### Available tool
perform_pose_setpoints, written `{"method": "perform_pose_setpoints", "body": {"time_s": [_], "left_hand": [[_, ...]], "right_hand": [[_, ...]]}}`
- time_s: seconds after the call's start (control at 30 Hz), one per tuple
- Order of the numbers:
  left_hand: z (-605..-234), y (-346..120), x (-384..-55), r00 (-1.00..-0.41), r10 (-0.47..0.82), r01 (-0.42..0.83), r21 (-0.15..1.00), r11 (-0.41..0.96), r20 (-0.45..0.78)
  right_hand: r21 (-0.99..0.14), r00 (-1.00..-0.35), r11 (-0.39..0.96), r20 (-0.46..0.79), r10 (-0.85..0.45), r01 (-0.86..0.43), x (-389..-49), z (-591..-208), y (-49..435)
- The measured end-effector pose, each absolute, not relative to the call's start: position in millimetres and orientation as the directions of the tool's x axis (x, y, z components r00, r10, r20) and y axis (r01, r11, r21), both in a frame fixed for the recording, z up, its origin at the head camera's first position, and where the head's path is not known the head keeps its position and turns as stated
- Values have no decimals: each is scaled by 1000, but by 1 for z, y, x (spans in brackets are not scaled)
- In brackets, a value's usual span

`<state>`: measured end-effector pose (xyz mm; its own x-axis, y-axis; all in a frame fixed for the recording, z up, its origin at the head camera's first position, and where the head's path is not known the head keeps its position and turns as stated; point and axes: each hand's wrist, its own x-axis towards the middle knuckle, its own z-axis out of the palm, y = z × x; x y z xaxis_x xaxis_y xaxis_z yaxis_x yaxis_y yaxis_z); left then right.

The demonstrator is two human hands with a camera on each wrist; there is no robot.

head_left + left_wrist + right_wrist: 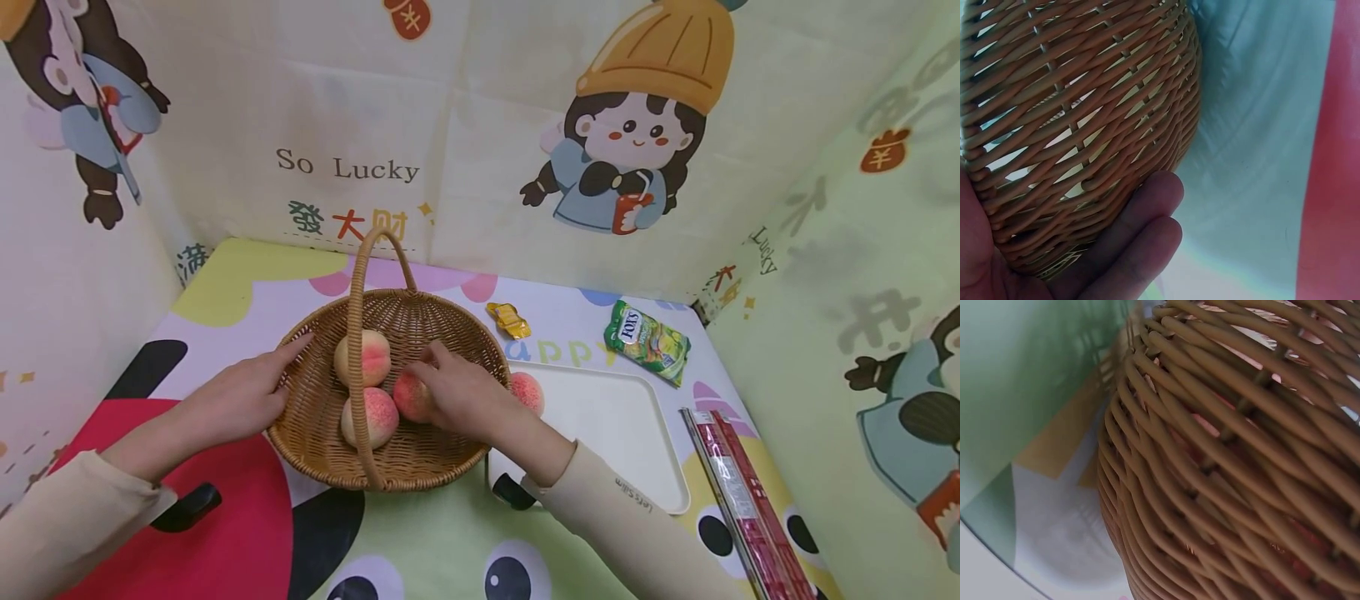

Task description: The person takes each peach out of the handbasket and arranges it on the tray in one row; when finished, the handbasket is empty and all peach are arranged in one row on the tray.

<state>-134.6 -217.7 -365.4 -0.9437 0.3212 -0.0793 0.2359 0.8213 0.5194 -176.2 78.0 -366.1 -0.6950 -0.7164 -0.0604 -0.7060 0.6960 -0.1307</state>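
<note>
A brown wicker basket with a tall arched handle stands on the table. My left hand holds its left side; in the left wrist view, fingers lie against the outer weave. Reaching over the right rim, my right hand grips a pink peach inside the basket. Two more peaches, one upper and one lower, lie beside it, partly behind the handle. The right wrist view shows mostly the basket's outer wall, and that hand's fingers are hidden there.
Right of the basket lies a white tray, with another peach at its left end, partly covered by the basket. Behind are a yellow wrapped sweet and a green candy bag. Long red-and-silver packages lie far right.
</note>
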Motion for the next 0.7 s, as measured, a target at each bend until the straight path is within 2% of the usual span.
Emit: {"method": "perform_pose_setpoints", "body": {"time_s": [0.27, 0.4, 0.47, 0.57, 0.7], "left_hand": [[-365, -217, -133, -945, 318, 235, 516, 824, -78], [-365, -217, -131, -946, 315, 228, 521, 822, -83], [-365, -217, -130, -947, 312, 225, 524, 821, -82], [-364, -217, -130, -948, 309, 222, 531, 818, -81], [-364, -217, -130, -947, 308, 213, 540, 815, -92]], "right_hand": [[-130, -669, 671, -61, -741, -730, -175, -366, 79], [-130, -684, 682, -34, -729, -720, -172, -363, 82], [-179, -705, 693, 5, -709, -698, -172, -360, 85], [-325, -734, 675, 99, -672, -662, -172, -356, 92], [-544, -755, 557, 249, -607, -628, -173, -345, 112]]}}
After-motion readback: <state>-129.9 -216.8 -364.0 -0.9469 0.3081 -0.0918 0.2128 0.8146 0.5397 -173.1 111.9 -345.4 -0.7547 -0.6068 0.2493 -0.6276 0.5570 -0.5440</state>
